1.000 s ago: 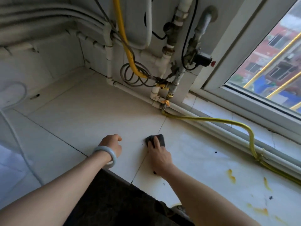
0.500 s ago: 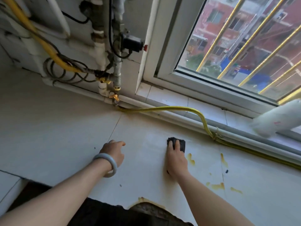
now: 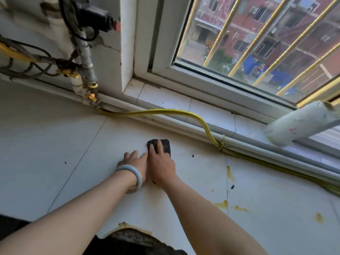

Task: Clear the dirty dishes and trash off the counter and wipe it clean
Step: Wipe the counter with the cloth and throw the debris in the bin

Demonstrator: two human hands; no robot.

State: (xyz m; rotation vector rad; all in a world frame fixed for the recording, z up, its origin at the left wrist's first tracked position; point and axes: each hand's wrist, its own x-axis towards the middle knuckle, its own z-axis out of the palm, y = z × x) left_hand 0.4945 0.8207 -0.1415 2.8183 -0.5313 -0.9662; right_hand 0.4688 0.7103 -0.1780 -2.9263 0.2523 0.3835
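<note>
A small dark scouring cloth [image 3: 165,145] lies flat on the white tiled counter [image 3: 55,144]. My right hand [image 3: 161,162] presses down on it with straight fingers. My left hand [image 3: 135,161], with a pale bangle at the wrist, rests on the counter right beside the right hand and touches it; its fingers lie fairly flat and hold nothing. Yellow-brown stains [image 3: 230,172] and small dark specks [image 3: 232,186] mark the counter to the right of my hands.
A yellow hose [image 3: 184,113] runs along the back of the counter under the window sill [image 3: 202,111]. Pipes and valves [image 3: 86,57] stand at the back left. A white paint-flecked cylinder [image 3: 298,124] leans on the sill at right. The counter's front edge is chipped [image 3: 127,227].
The view has swung further right toward the window. My right hand slid the cloth left across the counter, away from the stains, and now touches my left hand.
</note>
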